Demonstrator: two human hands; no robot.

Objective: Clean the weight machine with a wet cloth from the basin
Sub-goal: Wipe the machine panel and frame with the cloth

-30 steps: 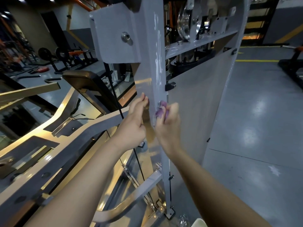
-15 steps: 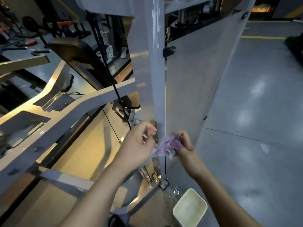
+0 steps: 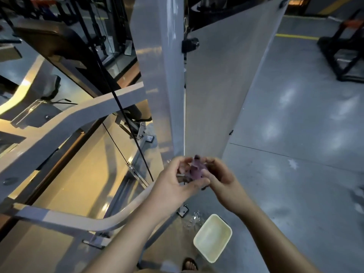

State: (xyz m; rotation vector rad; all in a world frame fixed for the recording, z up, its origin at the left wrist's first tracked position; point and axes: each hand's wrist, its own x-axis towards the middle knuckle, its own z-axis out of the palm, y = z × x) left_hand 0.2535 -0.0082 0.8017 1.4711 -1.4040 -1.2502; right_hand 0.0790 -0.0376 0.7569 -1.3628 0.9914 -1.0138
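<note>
Head view: both hands held a bunched purple cloth (image 3: pixel 195 170) low against the weight machine (image 3: pixel 159 75).
Fingers and thumb of the left hand (image 3: pixel 173 182) curled round the cloth from one side, while the right hand (image 3: pixel 222 180) pinched it from the other, just in front of the grey upright's lower end. Below the hands, a cream basin (image 3: pixel 211 238) stood on the floor (image 3: pixel 295 134), with wet splashes (image 3: pixel 192 219) beside it.

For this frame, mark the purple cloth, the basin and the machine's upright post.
purple cloth (image 3: pixel 195 168): head view, on the bunched fabric at its middle.
basin (image 3: pixel 212 237): head view, on its bare inside bottom.
upright post (image 3: pixel 160 75): head view, on its pale front face.
</note>
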